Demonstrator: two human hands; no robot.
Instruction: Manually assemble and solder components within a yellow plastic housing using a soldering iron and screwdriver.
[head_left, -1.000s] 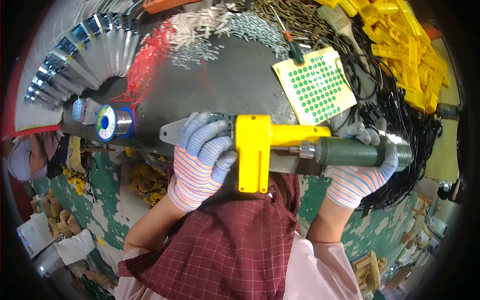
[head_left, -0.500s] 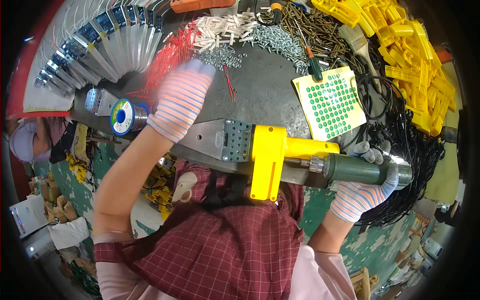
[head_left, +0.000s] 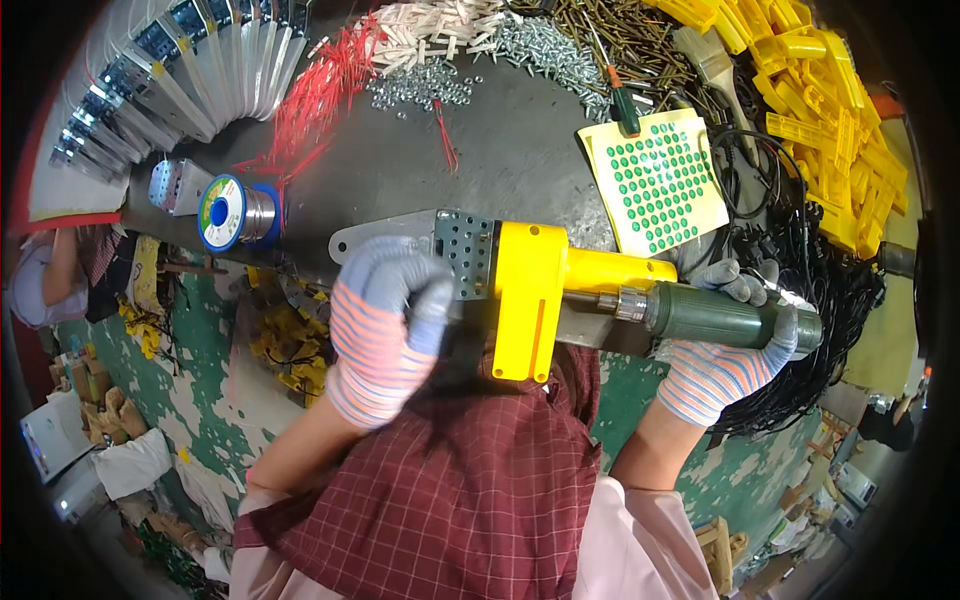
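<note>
Grn driver (head_left: 710, 316) by ylw housing (head_left: 527, 302)

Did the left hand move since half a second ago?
Yes. Judged against the wire spool, the left hand has come back toward the person's body, away from the red strands.

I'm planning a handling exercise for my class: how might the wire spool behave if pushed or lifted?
The wire spool would probably roll, as it appears to rest on its round flanges. It may feel heavy for its size, given the metallic-looking wire.
</note>
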